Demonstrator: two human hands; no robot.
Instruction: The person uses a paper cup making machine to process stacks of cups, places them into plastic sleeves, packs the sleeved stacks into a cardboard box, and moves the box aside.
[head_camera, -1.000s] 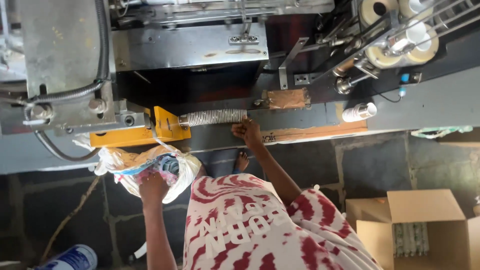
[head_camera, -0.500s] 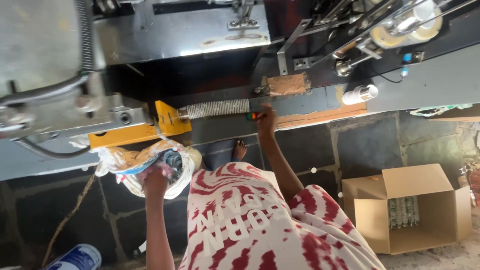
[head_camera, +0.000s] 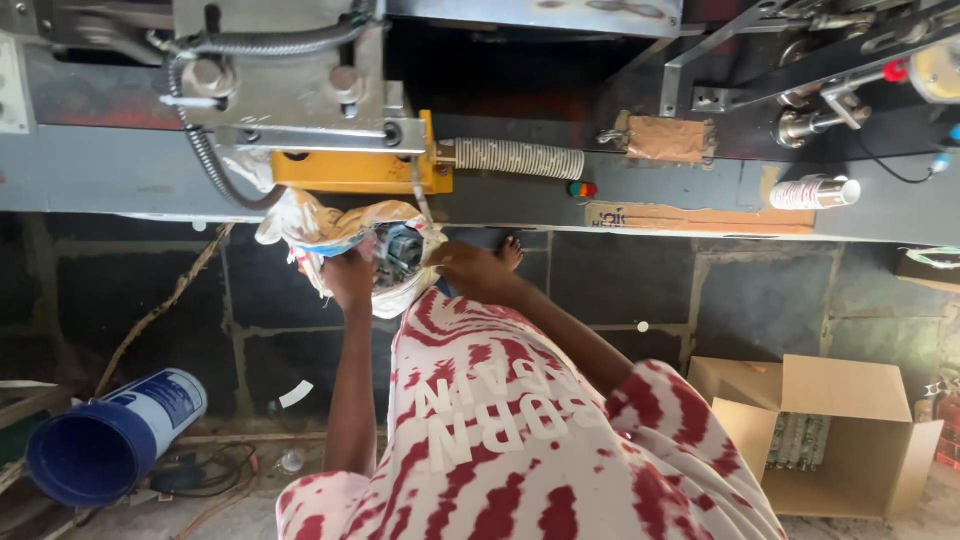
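My left hand grips the underside of a crumpled white plastic bag with coloured print. It holds the bag up under the yellow block of a grey machine. My right hand touches the bag's right edge, beside the open mouth where something dark shows. A white dotted tube sticks out to the right of the yellow block. A small red and green button sits just past it. My red and white patterned shirt fills the lower middle.
An open cardboard box with packed items stands at the lower right. A blue cylinder lies at the lower left, near cables on the dark tiled floor. A white can lies on the machine's ledge. A bare foot shows below the machine.
My right hand has left the red and green button on the machine and come down to the bag's right edge. The view has shifted right. My left hand still holds the bag.
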